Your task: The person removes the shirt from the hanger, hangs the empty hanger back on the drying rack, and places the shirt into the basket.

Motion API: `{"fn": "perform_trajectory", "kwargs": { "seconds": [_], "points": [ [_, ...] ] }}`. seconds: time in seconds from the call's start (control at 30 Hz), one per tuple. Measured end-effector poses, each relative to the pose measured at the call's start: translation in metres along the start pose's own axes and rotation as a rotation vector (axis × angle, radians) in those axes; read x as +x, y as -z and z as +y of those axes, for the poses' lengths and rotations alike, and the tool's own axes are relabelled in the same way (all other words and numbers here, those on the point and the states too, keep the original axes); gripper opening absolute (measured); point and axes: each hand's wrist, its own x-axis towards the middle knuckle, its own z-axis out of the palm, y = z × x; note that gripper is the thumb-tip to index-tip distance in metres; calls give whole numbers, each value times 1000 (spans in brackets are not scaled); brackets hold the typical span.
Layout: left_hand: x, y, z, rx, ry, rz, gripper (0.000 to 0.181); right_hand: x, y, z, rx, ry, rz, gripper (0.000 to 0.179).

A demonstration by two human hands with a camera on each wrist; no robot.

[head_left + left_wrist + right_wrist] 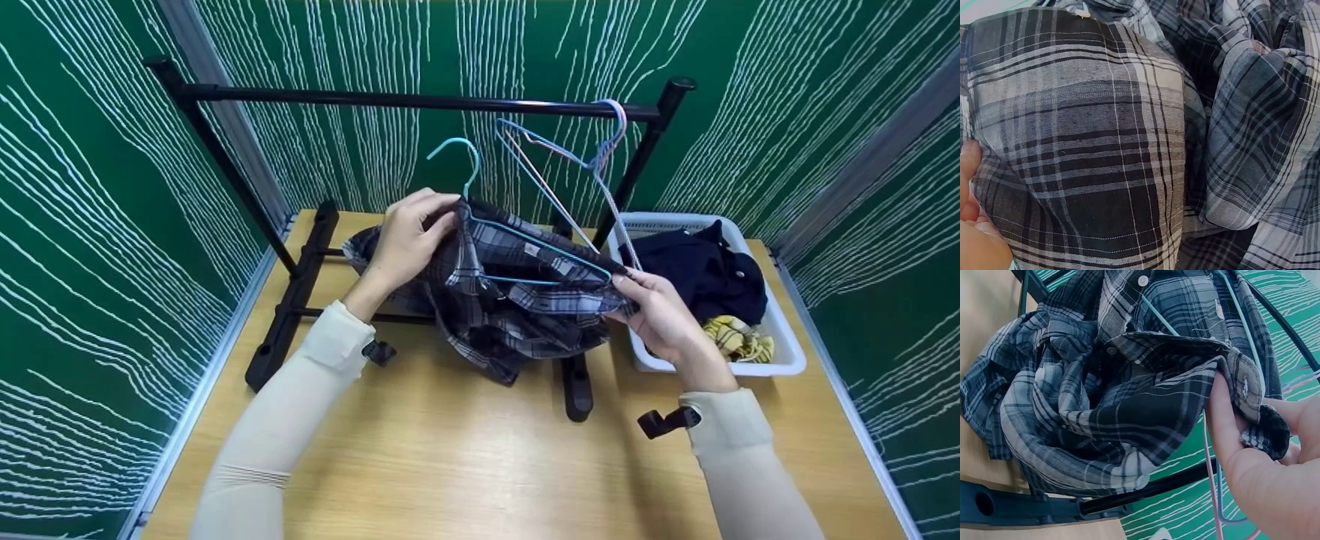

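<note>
A dark plaid shirt [517, 322] with white and grey checks hangs bunched between both hands, above the table. Inside its collar opening lies a light-blue wire hanger [472, 169], its hook standing free above the cloth. My left hand [414, 236] grips the shirt beside the base of the hook. At the other end, my right hand [664, 311] pinches the shirt edge near the hanger's corner. In the right wrist view, its thumb and fingers [1221, 422] hold a folded edge of plaid cloth. Only part of the left hand [977, 225] shows in the left wrist view.
A black clothes rack [420, 99] stands behind the shirt. Blue and pink hangers [611, 142] hang at its right end. To the right, a white basket [787, 360] holds dark navy clothing [701, 274] and a yellow checked cloth [739, 341]. Green walls enclose the wooden table [480, 465].
</note>
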Motion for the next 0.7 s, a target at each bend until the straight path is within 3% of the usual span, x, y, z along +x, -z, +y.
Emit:
{"fn": "perform_trajectory", "kwargs": {
  "seconds": [0.5, 0.7],
  "points": [
    [0, -1, -5, -34, 16, 46, 22, 2, -11, 13, 136, 5, 9, 23],
    [-1, -2, -4, -22, 32, 56, 24, 7, -19, 23, 71, 28, 43, 19]
  ]
}}
